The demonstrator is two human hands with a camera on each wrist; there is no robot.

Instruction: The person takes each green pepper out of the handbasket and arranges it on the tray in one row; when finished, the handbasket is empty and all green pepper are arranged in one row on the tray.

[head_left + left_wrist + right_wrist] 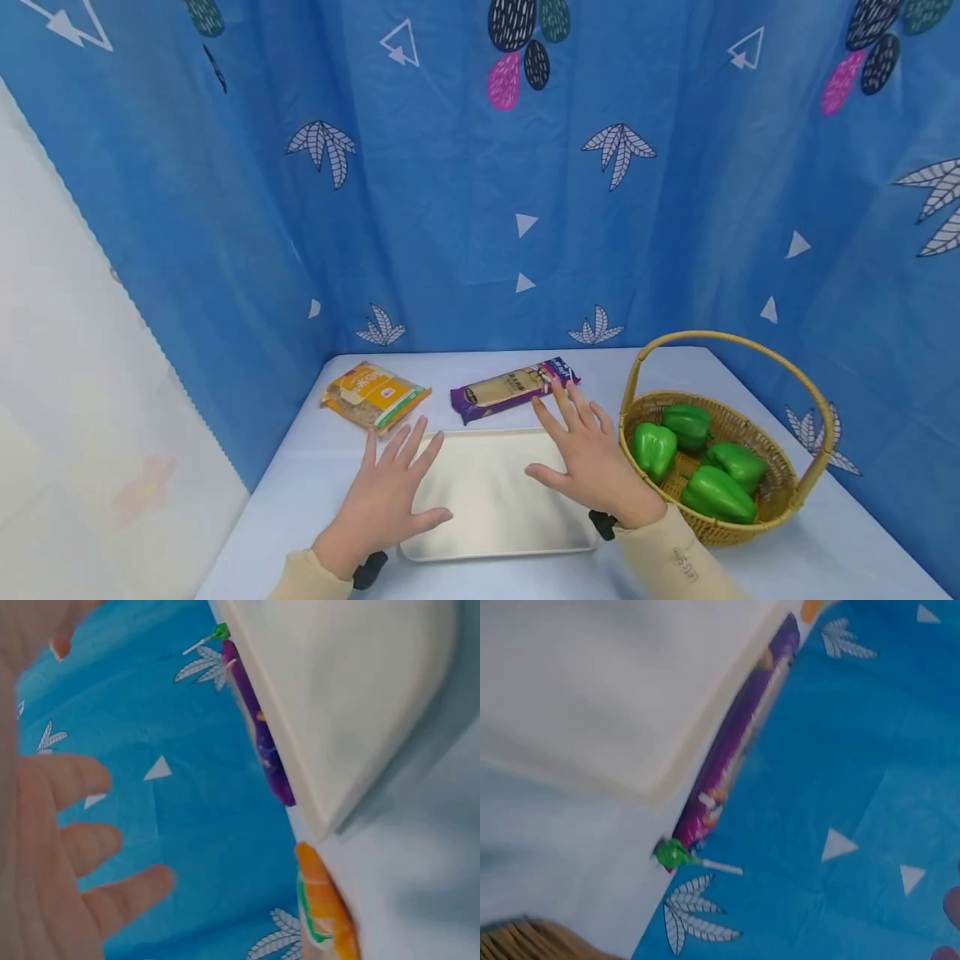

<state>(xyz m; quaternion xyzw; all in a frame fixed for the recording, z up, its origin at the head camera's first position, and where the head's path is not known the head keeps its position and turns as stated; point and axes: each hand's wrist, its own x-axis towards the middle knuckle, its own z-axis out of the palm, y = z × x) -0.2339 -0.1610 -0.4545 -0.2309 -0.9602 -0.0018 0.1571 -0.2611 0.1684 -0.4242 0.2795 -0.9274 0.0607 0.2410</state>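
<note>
My left hand (382, 502) is held over the left edge of a pale, shallow rectangular tray (487, 500), fingers spread and holding nothing. Over the tray's right side is my right hand (592, 471), also spread, with nothing in its grasp. Its fingertips overlap the end of a long purple-and-gold packet (510, 392) lying behind the tray. An orange-and-clear packet (375, 393) lies beyond my left fingertips. The right wrist view shows a green-wrapped lollipop (673, 853) at the purple packet's end; my right hand hides it in the head view.
To the right of my right hand stands a wicker basket (783, 500) with a tall arched handle (738, 340). Several green bell peppers (720, 493) lie inside it. A blue patterned curtain (465, 183) hangs around the back and sides of the white table (300, 500).
</note>
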